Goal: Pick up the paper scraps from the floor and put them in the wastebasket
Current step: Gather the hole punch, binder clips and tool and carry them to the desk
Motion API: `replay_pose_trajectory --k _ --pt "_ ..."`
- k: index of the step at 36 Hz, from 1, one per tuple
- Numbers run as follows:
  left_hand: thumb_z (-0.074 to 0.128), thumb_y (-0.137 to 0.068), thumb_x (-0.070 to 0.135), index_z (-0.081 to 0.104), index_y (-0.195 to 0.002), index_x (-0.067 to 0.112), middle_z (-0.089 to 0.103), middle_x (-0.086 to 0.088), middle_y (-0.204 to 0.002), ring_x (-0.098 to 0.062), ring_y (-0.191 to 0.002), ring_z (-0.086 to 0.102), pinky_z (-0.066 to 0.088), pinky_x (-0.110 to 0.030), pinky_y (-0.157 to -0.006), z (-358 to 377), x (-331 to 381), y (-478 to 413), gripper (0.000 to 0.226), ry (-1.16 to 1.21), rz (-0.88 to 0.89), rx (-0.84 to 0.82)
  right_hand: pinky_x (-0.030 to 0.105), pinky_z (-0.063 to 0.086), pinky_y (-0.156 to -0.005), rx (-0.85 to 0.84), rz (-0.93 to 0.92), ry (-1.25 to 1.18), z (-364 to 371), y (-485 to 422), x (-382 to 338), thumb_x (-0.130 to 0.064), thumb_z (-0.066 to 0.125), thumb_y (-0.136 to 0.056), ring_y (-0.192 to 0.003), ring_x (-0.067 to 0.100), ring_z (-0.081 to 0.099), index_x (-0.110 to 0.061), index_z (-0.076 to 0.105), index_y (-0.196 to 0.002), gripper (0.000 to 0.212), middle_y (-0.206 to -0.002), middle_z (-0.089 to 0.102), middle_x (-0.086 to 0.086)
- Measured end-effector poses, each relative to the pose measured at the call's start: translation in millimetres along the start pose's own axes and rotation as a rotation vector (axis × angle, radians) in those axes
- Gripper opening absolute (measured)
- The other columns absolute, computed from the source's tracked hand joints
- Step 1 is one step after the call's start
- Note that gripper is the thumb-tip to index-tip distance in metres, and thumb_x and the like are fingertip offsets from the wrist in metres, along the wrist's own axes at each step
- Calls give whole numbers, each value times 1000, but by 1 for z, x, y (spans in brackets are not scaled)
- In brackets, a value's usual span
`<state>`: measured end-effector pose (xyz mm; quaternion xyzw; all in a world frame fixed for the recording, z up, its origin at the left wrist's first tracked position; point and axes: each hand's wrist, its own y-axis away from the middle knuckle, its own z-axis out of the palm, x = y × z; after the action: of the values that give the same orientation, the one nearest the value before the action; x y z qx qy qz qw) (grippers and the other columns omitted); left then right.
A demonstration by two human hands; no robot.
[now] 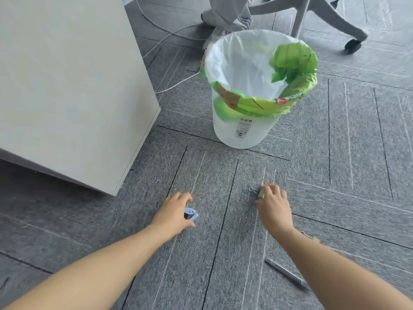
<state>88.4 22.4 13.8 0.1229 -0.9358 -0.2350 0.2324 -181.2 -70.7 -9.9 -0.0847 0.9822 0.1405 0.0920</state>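
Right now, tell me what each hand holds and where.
Left hand grips a small white-and-black object by its side. Right hand pinches a binder clip by its body.

Both hands low, fingers curled

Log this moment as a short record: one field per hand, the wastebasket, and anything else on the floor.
left hand: low over the carpet, grip closing around a small white-and-black object
right hand: on the carpet, fingertips at a binder clip
wastebasket: upright, white liner, green wrapper over its rim
pen: lying on the carpet near the right forearm
cabinet: left of the wastebasket
paper scraps: none clearly seen
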Motion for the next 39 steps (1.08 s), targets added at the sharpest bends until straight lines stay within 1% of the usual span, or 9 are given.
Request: replay_pose_trajectory --k 7,9,13,16,21,26,30,34,39 --pt "77 -76 35 58 -103 27 52 12 -102 -11 -98 51 48 -25 -86 -3 -2 -2 33 -40 30 53 36 41 -101 34 43 -188 0 -4 2 -11 51 -93 -104 15 41 -13 50 -114 21 -115 48 2" --pt "75 -78 34 58 -98 28 53 13 -99 -10 -93 53 49 -25 -81 -5 0 -3 27 -20 22 60 37 39 -102 13 54 -200 0 -5 0 -12 49 -91 -105 17 39 -13 46 -116 25 -115 45 4" --pt "74 -78 36 61 -88 30 57 13 -95 -4 -82 57 53 -26 -74 -13 13 -6 17 177 -42 96 41 36 -108 -38 49 -149 0 -5 -7 -43 61 -88 -116 24 39 -14 41 -124 50 -121 39 6" --pt "76 -80 26 64 -92 26 62 12 -95 -2 -81 58 41 -15 -60 -28 26 -11 17 410 -117 106 41 40 -105 -52 89 -171 1 -6 -11 -36 62 -89 -112 24 41 -13 45 -119 41 -121 41 8" --pt "69 -86 23 65 -103 13 70 -5 -98 -17 -84 66 56 -27 -70 -48 45 -23 20 925 -255 -11 33 42 -100 -159 135 -194 2 -9 -17 -11 51 -95 -100 20 47 -5 48 -114 20 -119 43 13" --pt "67 -87 17 58 -108 2 66 -20 -100 -35 -92 68 53 -45 -94 -53 74 -21 27 1322 -348 -180 33 50 -93 -234 107 -147 -3 -2 -17 5 54 -86 -98 21 54 -2 49 -117 32 -110 51 10" --pt "58 -90 17 52 -110 6 60 -21 -110 -34 -89 66 54 -40 -79 -44 98 -18 24 1299 -287 -313 28 54 -73 -266 150 -182 -2 9 -12 -1 59 -88 -81 16 56 -5 51 -104 18 -93 56 5" --pt "47 -90 19 47 -113 8 63 -13 -109 -23 -77 62 49 -31 -62 -28 119 -18 26 1047 -233 -343 19 46 -55 -279 249 -379 -10 26 6 -4 62 -86 -64 9 54 -12 55 -79 13 -79 61 1" --pt "50 -90 21 44 -116 16 54 -8 -96 -18 -73 54 43 -28 -59 -6 150 -15 26 693 -83 -396 13 40 -53 -192 344 -752 -33 60 57 -17 69 -87 -63 6 58 -14 64 -85 6 -82 68 0"
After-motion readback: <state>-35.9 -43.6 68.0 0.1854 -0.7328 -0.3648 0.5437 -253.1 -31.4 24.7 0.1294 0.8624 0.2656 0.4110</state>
